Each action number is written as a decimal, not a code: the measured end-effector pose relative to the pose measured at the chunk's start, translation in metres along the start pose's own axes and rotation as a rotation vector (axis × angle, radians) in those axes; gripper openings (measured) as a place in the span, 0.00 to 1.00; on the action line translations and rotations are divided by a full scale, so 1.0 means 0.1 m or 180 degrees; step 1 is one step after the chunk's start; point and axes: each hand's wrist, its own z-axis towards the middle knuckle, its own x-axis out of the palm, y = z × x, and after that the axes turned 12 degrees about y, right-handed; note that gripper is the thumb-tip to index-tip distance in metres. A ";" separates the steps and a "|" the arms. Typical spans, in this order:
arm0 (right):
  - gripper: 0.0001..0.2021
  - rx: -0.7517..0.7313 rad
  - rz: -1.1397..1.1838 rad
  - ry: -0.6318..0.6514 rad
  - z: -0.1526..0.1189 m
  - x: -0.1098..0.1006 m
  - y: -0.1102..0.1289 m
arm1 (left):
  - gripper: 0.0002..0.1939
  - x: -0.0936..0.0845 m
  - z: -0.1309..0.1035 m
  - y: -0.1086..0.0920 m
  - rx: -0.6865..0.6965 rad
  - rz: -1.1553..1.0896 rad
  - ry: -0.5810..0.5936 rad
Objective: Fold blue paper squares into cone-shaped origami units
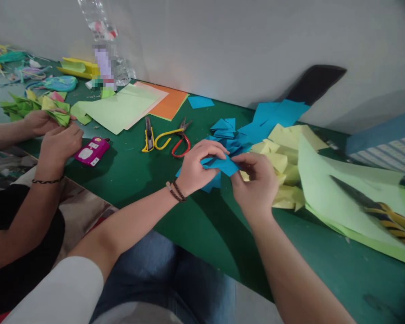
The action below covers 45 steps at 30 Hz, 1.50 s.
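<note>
Both of my hands hold one small blue sheet of paper [227,165] above the green table. My left hand [201,164] pinches its left part between thumb and fingers. At the paper's right edge, the thumb and fingers of my right hand [256,182] are closed on it. Part of the sheet is hidden behind my fingers. Just beyond my hands lie folded blue paper pieces [224,128] and a stack of flat blue sheets [276,114]. Folded pale yellow paper pieces [276,159] sit to the right of my right hand.
Scissors [173,139] and a box cutter [149,135] lie left of my hands. A magenta device [92,151] is further left, near a co-worker's hands [60,135] holding green paper. Light green sheets [351,189] with yellow-black handled scissors [388,216] are at right. A wall [222,49] rises behind.
</note>
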 end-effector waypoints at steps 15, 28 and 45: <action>0.07 -0.0717 -0.0687 -0.0169 0.01 0.01 -0.08 | 0.04 -0.04 -0.03 0.11 -0.0389 -0.0508 0.0130; 0.12 -0.1364 -0.0785 0.0340 -0.03 -0.05 -0.18 | 0.05 -0.16 -0.02 0.27 -0.1333 -0.1500 0.0762; 0.18 -0.1519 -0.0896 0.0338 -0.08 -0.03 -0.06 | 0.23 -0.16 -0.03 0.28 -0.1918 -0.2220 0.1116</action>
